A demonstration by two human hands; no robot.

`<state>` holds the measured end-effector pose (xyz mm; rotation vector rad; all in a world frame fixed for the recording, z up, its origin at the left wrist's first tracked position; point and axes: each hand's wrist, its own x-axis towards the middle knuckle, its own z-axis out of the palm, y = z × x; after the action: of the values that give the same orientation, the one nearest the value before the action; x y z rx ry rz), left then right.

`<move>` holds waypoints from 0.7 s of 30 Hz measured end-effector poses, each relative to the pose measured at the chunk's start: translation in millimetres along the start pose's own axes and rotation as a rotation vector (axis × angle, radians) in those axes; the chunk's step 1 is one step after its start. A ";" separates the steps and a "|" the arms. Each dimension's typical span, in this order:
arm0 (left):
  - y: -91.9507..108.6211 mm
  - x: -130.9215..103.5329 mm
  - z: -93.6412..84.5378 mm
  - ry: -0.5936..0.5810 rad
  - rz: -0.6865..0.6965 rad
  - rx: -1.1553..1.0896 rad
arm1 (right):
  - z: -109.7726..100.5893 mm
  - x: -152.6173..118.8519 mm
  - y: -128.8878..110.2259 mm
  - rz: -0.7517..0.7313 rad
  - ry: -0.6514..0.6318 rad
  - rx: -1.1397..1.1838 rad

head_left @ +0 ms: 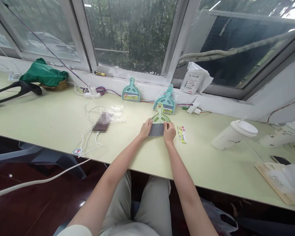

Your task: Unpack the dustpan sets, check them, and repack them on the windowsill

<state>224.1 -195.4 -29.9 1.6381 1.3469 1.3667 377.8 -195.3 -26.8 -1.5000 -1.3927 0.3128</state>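
A light green dustpan and brush set (160, 113) is in front of me at the table's middle, handle pointing away and dark grey bristles (156, 129) toward me. My left hand (146, 127) is closed on its left edge. At the right edge, my right hand (169, 131) pinches the set beside the bristles, fingers bent. Just right of that hand lies a printed label card (181, 134), flat on the table. Behind the set stands a stack of blue-green dustpan sets (167, 100), with one more blue-green set (131, 90) to its left, both near the wall.
White cables and a blurred-out dark object (100, 126) with a clear bag lie left on the table (127, 147). To the right are two lidded paper cups, one upright cup (232, 136) nearer, plus paper bags and a phone. A wrapped tissue pack (193, 80) stands on the sill.
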 end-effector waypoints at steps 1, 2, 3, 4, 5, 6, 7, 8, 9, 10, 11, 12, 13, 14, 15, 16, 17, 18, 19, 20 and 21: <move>5.0 -3.6 1.4 -0.019 0.013 0.042 | 0.2 -3.6 -4.7 -0.101 0.041 -0.079; 9.3 -6.6 2.1 -0.033 0.023 0.087 | -0.3 -6.2 -8.3 -0.174 0.075 -0.138; 12.7 -9.0 2.3 -0.044 0.029 0.133 | -1.2 -7.5 -10.8 -0.226 0.098 -0.180; 15.2 -10.7 1.9 -0.053 0.034 0.174 | -2.4 -7.9 -12.2 -0.267 0.105 -0.209; 16.8 -11.5 1.0 -0.056 0.041 0.201 | -3.6 -7.3 -12.7 -0.296 0.100 -0.230; 17.7 -11.6 -0.2 -0.055 0.054 0.209 | -4.6 -6.1 -12.6 -0.312 0.084 -0.242; 18.0 -10.9 -1.8 -0.053 0.073 0.195 | -5.3 -4.6 -11.9 -0.316 0.062 -0.246; 18.0 -9.5 -3.7 -0.058 0.096 0.165 | -5.6 -3.0 -10.9 -0.309 0.041 -0.241; 17.9 -7.5 -5.9 -0.070 0.119 0.124 | -5.5 -1.6 -9.9 -0.294 0.025 -0.230; 17.8 -5.1 -8.2 -0.088 0.139 0.080 | -5.0 -0.6 -9.0 -0.276 0.017 -0.216; 17.8 -2.5 -10.6 -0.105 0.155 0.038 | -4.1 -0.1 -8.3 -0.262 0.018 -0.201; 18.0 0.1 -13.0 -0.117 0.168 0.007 | -2.9 -0.1 -7.9 -0.253 0.023 -0.184; 18.2 2.4 -15.1 -0.122 0.176 -0.006 | -1.3 -0.6 -7.8 -0.251 0.032 -0.169; 18.5 4.3 -17.0 -0.124 0.177 0.002 | 0.4 -1.5 -8.1 -0.255 0.043 -0.157; 18.8 5.6 -18.4 -0.119 0.165 0.036 | 2.2 -2.6 -8.6 -0.262 0.055 -0.149; 19.0 6.4 -19.4 -0.104 0.136 0.098 | 4.0 -3.9 -9.3 -0.274 0.062 -0.145; 19.3 6.6 -20.0 -0.080 0.089 0.183 | 5.7 -5.1 -10.2 -0.287 0.065 -0.146; 19.7 6.4 -20.2 -0.048 0.030 0.281 | 7.2 -6.2 -11.3 -0.302 0.066 -0.153; 20.2 5.9 -20.1 -0.011 -0.026 0.377 | 8.3 -7.2 -12.6 -0.318 0.066 -0.163; 21.1 5.1 -19.9 0.021 -0.069 0.464 | 9.0 -7.9 -14.1 -0.332 0.065 -0.176; 22.2 4.1 -19.5 0.043 -0.094 0.534 | 9.2 -8.5 -15.6 -0.347 0.062 -0.190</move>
<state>212.4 -201.0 -3.0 1.8501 1.9061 1.0443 359.1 -201.0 -22.2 -1.3731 -1.6352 -0.0837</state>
